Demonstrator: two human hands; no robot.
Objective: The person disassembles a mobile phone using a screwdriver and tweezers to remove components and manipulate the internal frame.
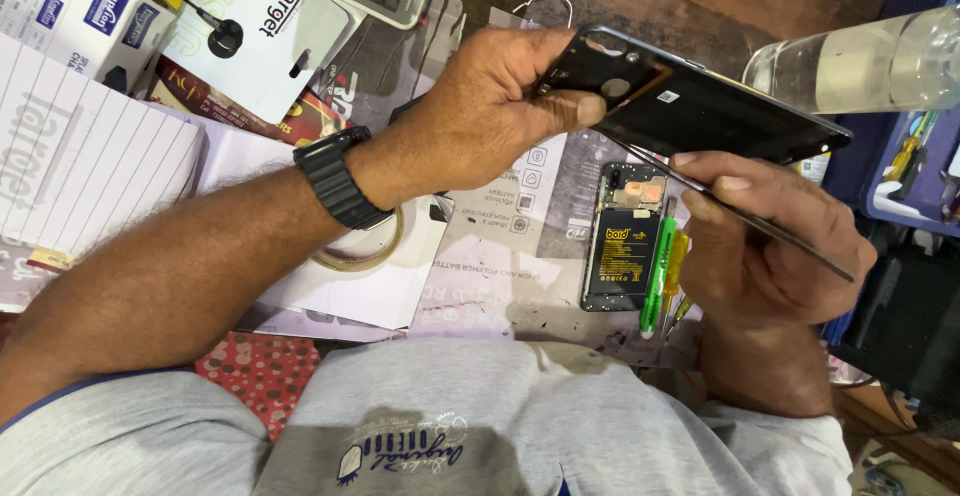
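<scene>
Grey shirt (480, 426) below, both hands busy over an opened phone.

Left hand (490, 106) pinches a black phone back cover (700, 106) held above the table; right hand (770, 246) grips thin metal tweezers (760, 221) against its edge. Beneath lies the opened phone body (622, 241), beside a green screwdriver (657, 276).

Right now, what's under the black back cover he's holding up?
Below the back cover lies an opened phone with its battery exposed, on printed papers. The right hand hides what lies beside the phone.
</scene>
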